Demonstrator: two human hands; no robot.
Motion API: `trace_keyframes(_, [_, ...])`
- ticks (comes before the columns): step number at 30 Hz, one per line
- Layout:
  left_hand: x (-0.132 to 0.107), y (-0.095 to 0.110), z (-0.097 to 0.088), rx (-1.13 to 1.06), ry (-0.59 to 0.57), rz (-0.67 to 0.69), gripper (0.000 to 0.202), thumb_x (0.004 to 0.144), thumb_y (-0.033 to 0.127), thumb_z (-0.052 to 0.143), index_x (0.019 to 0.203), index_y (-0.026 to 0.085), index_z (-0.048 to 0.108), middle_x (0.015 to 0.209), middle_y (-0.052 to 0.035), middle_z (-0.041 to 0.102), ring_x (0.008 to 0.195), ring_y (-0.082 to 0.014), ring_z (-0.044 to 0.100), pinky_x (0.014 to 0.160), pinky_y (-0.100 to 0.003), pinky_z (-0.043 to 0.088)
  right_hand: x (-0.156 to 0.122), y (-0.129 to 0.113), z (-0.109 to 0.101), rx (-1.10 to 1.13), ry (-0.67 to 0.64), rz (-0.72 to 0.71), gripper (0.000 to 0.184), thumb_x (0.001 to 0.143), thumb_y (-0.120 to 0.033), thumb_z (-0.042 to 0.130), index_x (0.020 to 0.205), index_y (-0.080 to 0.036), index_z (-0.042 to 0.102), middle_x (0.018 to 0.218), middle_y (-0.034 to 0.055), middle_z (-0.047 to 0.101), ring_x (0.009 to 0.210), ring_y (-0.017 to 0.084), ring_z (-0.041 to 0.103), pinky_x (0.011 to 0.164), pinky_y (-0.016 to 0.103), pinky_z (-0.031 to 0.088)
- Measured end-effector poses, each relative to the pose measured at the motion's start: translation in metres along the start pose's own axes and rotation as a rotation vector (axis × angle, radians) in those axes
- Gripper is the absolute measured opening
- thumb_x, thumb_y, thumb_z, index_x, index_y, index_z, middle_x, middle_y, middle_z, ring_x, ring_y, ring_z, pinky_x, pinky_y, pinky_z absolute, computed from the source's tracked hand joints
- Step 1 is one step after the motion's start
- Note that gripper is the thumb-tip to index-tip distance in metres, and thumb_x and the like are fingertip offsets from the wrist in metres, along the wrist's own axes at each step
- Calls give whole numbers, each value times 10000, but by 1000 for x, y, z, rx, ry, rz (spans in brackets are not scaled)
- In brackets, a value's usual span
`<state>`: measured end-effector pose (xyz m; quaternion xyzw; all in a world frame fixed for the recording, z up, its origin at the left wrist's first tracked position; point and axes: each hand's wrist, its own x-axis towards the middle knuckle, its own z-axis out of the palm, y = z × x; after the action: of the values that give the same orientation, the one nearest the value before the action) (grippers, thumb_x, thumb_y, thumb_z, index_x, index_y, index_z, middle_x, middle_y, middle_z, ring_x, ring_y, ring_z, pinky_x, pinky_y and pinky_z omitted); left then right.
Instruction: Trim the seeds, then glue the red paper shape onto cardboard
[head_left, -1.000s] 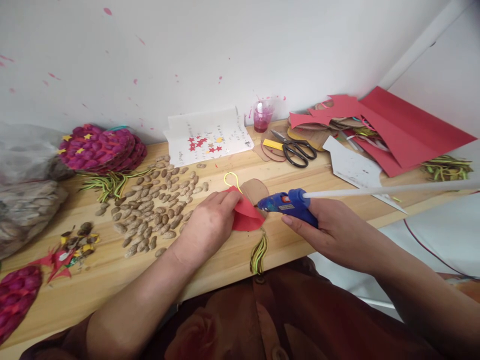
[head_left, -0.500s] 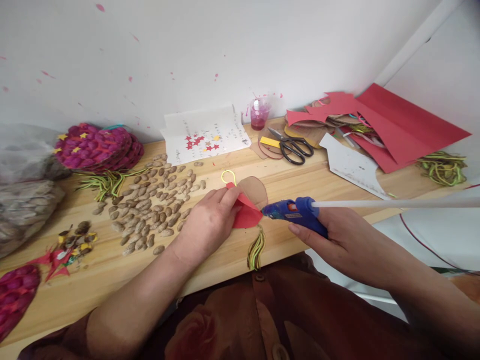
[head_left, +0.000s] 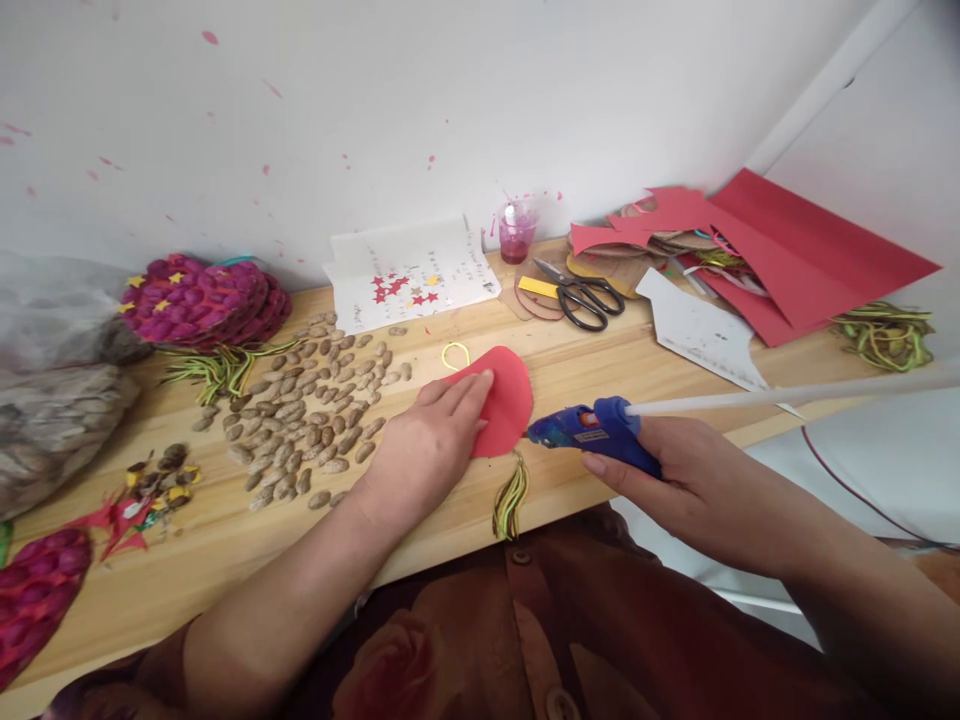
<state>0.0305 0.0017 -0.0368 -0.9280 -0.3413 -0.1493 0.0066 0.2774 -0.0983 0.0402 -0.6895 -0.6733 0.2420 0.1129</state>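
left hand point(head_left: 431, 440) rests open, fingers extended on the red paper point(head_left: 510, 400), near the front edge of the table point(head_left: 574, 365). right hand point(head_left: 679, 480) grips the glue gun point(head_left: 596, 432), tip just beside the paper's rim; a slip could smear the tassel point(head_left: 511, 505) below. peanuts point(head_left: 304, 437) crowd the left; bare wood lies toward the scissors point(head_left: 585, 305).

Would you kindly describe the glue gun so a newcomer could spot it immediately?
On the wooden table, find the round red paper beneath the left hand. Right of it, the right hand holds the glue gun. Its blue body and long pale stick set it apart from the paper and the black-handled scissors.
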Motion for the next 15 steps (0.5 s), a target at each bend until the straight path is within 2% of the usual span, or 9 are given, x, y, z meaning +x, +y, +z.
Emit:
trace_keyframes(3, [0,0,3,72,-77,36,400,973,158,496,1367,138,562,1444,-109,581,1194,-275,598,920,-384,567,-1,7,-4,90,-110,60,435,911,-587,499,659,-233,503,574,2,580,517,150,521,500,294,391])
trace_keyframes(7, [2,2,6,130,-72,36,408,1003,199,452,1384,99,557,1479,-133,540,1243,-289,570,944,-406,559,-3,31,-8,425,-233,163,417,905,-588,529,698,-229,572,410,-35,474,431,145,509,432,274,369])
trace_keyframes(9, [4,4,5,138,-92,28,424,1013,225,435,1401,91,542,1495,-142,518,1283,-296,542,1000,-434,530,-3,43,-6,610,-286,176,385,914,-573,526,816,-215,628,433,-42,521,366,115,448,395,262,333])
trace_keyframes(11, [7,5,3,149,-129,11,434,1013,226,428,1417,105,529,1508,-134,505,1292,-304,532,1011,-460,518,-1,49,-1,823,-274,180,371,899,-558,554,859,-197,630,599,-15,630,333,71,423,362,250,277])
trace_keyframes(13, [8,7,0,160,-159,-2,444,1006,215,430,1433,124,514,1516,-123,500,1289,-309,531,985,-465,529,5,46,6,1028,-224,184,378,879,-568,565,847,-195,614,732,1,660,314,47,411,332,242,226])
trace_keyframes(15, [9,7,-3,165,-169,-2,458,998,193,428,1445,132,502,1520,-114,498,1293,-315,528,976,-465,533,14,37,13,1190,-156,207,395,881,-597,530,840,-210,601,763,8,659,360,75,481,321,232,254])
